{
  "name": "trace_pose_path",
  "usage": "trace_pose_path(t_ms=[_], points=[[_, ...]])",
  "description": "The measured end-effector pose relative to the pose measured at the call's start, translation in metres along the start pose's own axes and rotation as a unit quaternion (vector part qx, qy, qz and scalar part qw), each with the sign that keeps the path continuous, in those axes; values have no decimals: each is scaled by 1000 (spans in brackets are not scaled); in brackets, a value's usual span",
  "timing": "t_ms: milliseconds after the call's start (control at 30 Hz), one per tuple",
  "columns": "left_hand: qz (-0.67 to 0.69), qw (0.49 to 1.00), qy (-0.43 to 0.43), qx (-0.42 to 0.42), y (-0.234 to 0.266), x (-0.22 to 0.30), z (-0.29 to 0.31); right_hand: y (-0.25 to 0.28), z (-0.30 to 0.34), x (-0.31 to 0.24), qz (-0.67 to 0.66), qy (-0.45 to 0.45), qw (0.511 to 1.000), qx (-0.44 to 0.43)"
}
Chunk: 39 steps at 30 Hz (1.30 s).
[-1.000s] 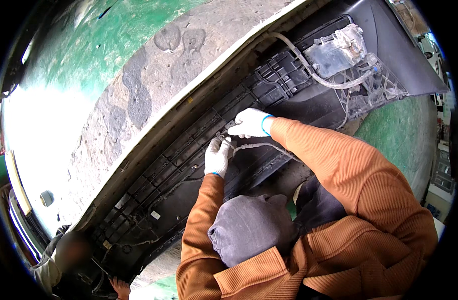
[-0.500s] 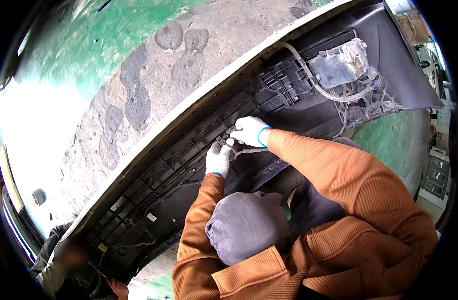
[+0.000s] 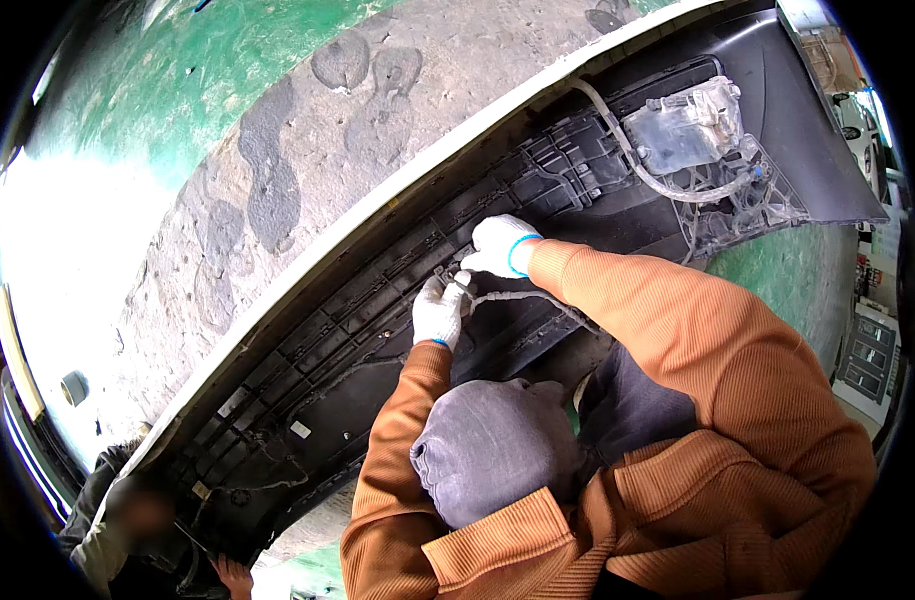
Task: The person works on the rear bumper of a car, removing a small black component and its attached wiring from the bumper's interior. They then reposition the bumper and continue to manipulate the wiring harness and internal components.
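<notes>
A large black car bumper (image 3: 618, 225) lies with its ribbed inner side toward me. My left hand (image 3: 440, 312), in a white glove with a blue cuff edge, is closed at the middle of it, thumb and fingers pinching the end of a grey wiring harness (image 3: 523, 295). Just above and to the right, my right hand (image 3: 500, 246), gloved alike, is closed with its fingertips against the bumper's inner ribs. What those fingertips grip is hidden. From my left hand the harness runs rightward and passes under my right forearm.
A cloudy plastic reservoir (image 3: 683, 130) with a grey hose (image 3: 623, 150) sits at the bumper's right end. Another person's hand (image 3: 234, 577) touches the bumper's lower left end. Beyond lies a grey stone-like surface (image 3: 308, 150) on green floor (image 3: 228, 50). A tape roll (image 3: 75, 388) stands far left.
My right hand has shifted slightly up and away from my left, which stays nearly in place. More of the harness shows beneath my right forearm.
</notes>
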<state>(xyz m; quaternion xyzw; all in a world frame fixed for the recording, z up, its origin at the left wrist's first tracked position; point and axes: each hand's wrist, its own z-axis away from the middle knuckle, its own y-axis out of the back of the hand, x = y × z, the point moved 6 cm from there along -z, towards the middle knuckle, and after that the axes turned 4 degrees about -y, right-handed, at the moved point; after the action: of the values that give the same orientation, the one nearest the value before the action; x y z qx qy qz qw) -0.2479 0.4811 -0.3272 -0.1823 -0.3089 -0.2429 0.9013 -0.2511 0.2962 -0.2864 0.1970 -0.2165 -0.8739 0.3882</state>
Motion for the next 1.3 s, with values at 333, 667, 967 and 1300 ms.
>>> trace_pose_path(t_ms=[333,667,967,1300], points=[[-22,1000,-17,-2,4,0,-1,-9,-6,0,-21,38,997,66],[46,999,-23,2,1,-9,-1,-10,3,16,-230,83,969,-45],[62,998,-30,5,7,-9,3,-13,3,20,-294,88,951,-51],[83,996,-25,25,6,-15,0,-8,7,12,-127,51,991,-4]])
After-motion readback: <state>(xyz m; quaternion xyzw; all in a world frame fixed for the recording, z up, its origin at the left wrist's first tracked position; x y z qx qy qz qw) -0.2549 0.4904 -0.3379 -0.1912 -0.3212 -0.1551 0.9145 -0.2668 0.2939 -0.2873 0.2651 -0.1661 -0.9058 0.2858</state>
